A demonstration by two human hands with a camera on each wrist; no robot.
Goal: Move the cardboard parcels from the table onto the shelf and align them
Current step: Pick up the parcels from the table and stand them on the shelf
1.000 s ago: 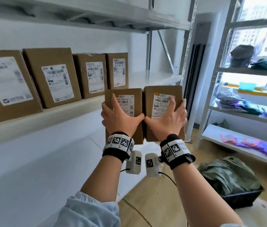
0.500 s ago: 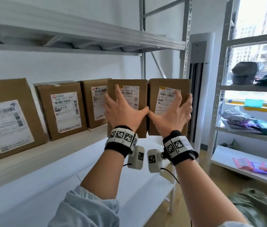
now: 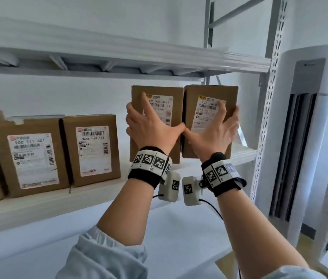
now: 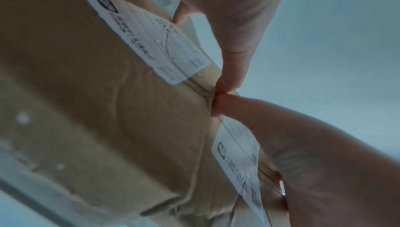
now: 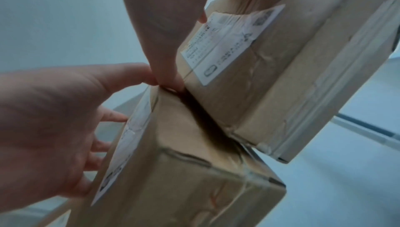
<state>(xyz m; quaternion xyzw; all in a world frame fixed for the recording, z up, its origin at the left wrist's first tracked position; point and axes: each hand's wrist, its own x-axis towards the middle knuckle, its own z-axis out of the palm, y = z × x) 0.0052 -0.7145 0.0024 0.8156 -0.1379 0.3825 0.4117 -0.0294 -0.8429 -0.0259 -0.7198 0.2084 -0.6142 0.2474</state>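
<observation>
Two upright brown cardboard parcels with white labels are pressed side by side at the right end of the white shelf [image 3: 38,206]. My left hand [image 3: 153,127] holds the left parcel [image 3: 159,91], fingers spread over its face and curled round its outer edge. In the same way my right hand [image 3: 213,133] holds the right parcel [image 3: 209,91]. The thumbs meet at the seam. Whether the bottoms touch the board cannot be told. The right wrist view shows the right hand [image 5: 164,8] on the right parcel [image 5: 270,76] and the left hand [image 5: 43,119] on the left parcel [image 5: 184,179].
Other labelled parcels [image 3: 32,158] [image 3: 92,150] stand in a row on the shelf to the left, with a gap before the held pair. An upper shelf board [image 3: 119,57] runs overhead. A perforated upright [image 3: 267,117] and a tall white unit [image 3: 304,137] stand to the right.
Both hands have lifted the two parcels up and forward, from below shelf height to the shelf's right end. Their hold looks the same.
</observation>
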